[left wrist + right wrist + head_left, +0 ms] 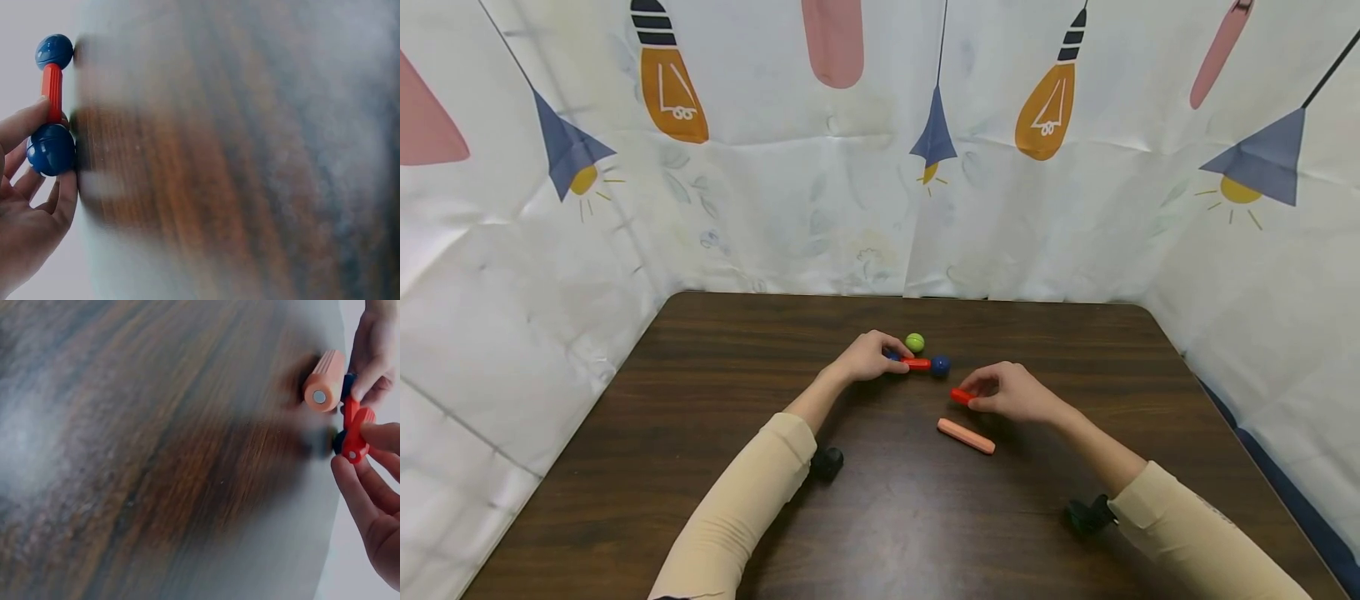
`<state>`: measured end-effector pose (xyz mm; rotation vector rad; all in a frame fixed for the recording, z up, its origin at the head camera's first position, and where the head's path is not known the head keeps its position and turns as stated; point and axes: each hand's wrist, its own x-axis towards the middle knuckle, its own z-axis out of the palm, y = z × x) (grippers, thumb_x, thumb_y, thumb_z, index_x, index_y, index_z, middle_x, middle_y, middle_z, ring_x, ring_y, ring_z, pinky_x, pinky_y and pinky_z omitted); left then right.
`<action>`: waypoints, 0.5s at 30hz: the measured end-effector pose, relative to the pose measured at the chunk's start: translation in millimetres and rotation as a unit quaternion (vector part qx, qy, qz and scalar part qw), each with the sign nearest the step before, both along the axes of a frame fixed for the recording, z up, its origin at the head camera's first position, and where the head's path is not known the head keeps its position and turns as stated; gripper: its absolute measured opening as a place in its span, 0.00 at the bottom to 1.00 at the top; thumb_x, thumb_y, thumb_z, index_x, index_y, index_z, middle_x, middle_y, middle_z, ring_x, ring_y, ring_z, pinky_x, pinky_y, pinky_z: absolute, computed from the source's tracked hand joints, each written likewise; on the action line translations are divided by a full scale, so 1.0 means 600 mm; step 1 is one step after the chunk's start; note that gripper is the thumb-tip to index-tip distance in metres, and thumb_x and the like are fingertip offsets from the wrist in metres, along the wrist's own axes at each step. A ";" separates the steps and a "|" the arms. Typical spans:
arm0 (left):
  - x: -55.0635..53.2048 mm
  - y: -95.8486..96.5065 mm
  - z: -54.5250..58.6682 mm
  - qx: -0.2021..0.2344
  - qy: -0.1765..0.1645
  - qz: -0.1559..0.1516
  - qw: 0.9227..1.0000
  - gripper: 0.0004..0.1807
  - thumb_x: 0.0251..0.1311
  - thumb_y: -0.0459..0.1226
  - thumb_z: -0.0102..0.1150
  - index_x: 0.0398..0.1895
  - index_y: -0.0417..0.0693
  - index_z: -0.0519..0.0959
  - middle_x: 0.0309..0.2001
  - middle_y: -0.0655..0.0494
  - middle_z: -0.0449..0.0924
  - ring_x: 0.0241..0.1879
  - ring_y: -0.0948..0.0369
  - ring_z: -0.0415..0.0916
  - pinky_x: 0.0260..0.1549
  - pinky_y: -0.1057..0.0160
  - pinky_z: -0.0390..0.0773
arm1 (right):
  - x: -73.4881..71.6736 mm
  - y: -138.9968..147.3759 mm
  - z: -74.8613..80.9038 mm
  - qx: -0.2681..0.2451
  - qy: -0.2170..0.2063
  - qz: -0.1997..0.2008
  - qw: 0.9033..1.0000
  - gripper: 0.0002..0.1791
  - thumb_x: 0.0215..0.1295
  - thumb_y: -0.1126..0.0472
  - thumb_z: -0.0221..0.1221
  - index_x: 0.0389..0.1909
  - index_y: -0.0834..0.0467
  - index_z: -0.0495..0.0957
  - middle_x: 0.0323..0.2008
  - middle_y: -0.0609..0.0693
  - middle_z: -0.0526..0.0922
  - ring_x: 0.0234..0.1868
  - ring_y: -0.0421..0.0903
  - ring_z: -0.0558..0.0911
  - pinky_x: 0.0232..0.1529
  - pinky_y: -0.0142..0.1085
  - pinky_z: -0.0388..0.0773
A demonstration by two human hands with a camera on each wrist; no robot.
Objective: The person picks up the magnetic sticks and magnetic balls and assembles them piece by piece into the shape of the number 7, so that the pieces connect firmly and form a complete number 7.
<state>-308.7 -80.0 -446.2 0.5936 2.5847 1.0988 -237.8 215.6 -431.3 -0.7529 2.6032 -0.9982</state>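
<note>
My left hand (867, 357) grips a red rod (917, 364) with a blue ball (940, 367) on each end. In the left wrist view the thumb presses the rod beside the nearer blue ball (51, 150), and the fingers curl about that ball. To the right, my right hand (1013, 392) pinches a second, loose red rod (962, 397) between thumb and fingers. That rod's end shows a small silvery disc in the right wrist view. Between the hands and nearer me lies a peach-orange ribbed rod (966, 436). Just behind the joined pieces sits a green ball (914, 342).
Everything lies on a dark wood-grain table (737, 358). White printed cloth (850, 217) hangs behind the far edge and along both sides. Dark wrist cameras jut inward from the left cuff (827, 464) and right cuff (1090, 515).
</note>
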 end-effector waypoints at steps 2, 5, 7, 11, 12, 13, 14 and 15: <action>-0.001 0.000 0.000 -0.002 0.004 -0.001 1.000 0.11 0.62 0.42 0.73 0.47 0.53 0.90 0.52 0.55 0.84 0.47 0.57 0.75 0.47 0.58 0.74 | -0.001 -0.003 0.001 -0.003 0.002 0.002 1.000 0.11 0.66 0.62 0.68 0.49 0.56 0.87 0.40 0.43 0.86 0.41 0.42 0.83 0.45 0.42 0.80; -0.003 0.000 -0.001 -0.002 0.007 -0.005 1.000 0.11 0.62 0.42 0.72 0.47 0.53 0.90 0.50 0.55 0.84 0.45 0.58 0.76 0.45 0.58 0.74 | -0.001 -0.008 0.004 -0.008 0.005 0.006 1.000 0.12 0.66 0.62 0.68 0.49 0.57 0.87 0.40 0.44 0.86 0.41 0.43 0.82 0.45 0.42 0.79; -0.004 -0.001 -0.002 0.000 0.007 -0.006 1.000 0.11 0.63 0.42 0.72 0.47 0.54 0.90 0.49 0.56 0.84 0.44 0.58 0.76 0.44 0.58 0.74 | -0.001 -0.012 0.006 -0.011 0.006 0.012 1.000 0.12 0.67 0.62 0.68 0.49 0.58 0.87 0.41 0.45 0.86 0.41 0.43 0.83 0.46 0.42 0.80; -0.005 -0.002 -0.004 0.003 0.005 -0.004 1.000 0.11 0.62 0.41 0.72 0.47 0.53 0.90 0.49 0.56 0.84 0.44 0.57 0.76 0.43 0.58 0.74 | -0.002 -0.021 0.010 -0.012 0.006 0.021 1.000 0.11 0.67 0.62 0.68 0.49 0.58 0.87 0.41 0.46 0.86 0.41 0.43 0.82 0.46 0.42 0.80; -0.005 -0.002 -0.004 0.002 0.004 -0.002 1.000 0.11 0.62 0.41 0.72 0.47 0.53 0.90 0.49 0.56 0.84 0.44 0.57 0.76 0.44 0.58 0.75 | -0.002 -0.023 0.011 -0.012 0.006 0.022 1.000 0.11 0.67 0.62 0.68 0.49 0.58 0.87 0.41 0.46 0.86 0.41 0.43 0.82 0.45 0.42 0.80; -0.005 -0.003 -0.004 0.002 0.004 -0.001 1.000 0.11 0.62 0.42 0.73 0.47 0.53 0.90 0.49 0.56 0.84 0.45 0.57 0.76 0.44 0.58 0.75 | -0.003 -0.026 0.011 -0.011 0.007 0.023 1.000 0.11 0.67 0.62 0.68 0.49 0.57 0.87 0.41 0.46 0.86 0.41 0.43 0.82 0.45 0.42 0.80; -0.005 -0.003 -0.005 0.001 0.004 0.000 1.000 0.11 0.62 0.42 0.72 0.47 0.53 0.89 0.50 0.56 0.84 0.45 0.57 0.76 0.45 0.58 0.75 | -0.003 -0.028 0.011 -0.011 0.008 0.025 1.000 0.11 0.67 0.61 0.68 0.49 0.57 0.87 0.41 0.45 0.86 0.41 0.43 0.82 0.45 0.41 0.80; -0.006 -0.003 -0.005 0.001 0.005 0.001 1.000 0.11 0.63 0.42 0.72 0.47 0.53 0.89 0.50 0.56 0.84 0.46 0.58 0.76 0.45 0.58 0.75 | -0.004 -0.031 0.011 -0.009 0.008 0.026 1.000 0.11 0.67 0.61 0.68 0.49 0.57 0.87 0.41 0.45 0.86 0.41 0.42 0.82 0.45 0.41 0.80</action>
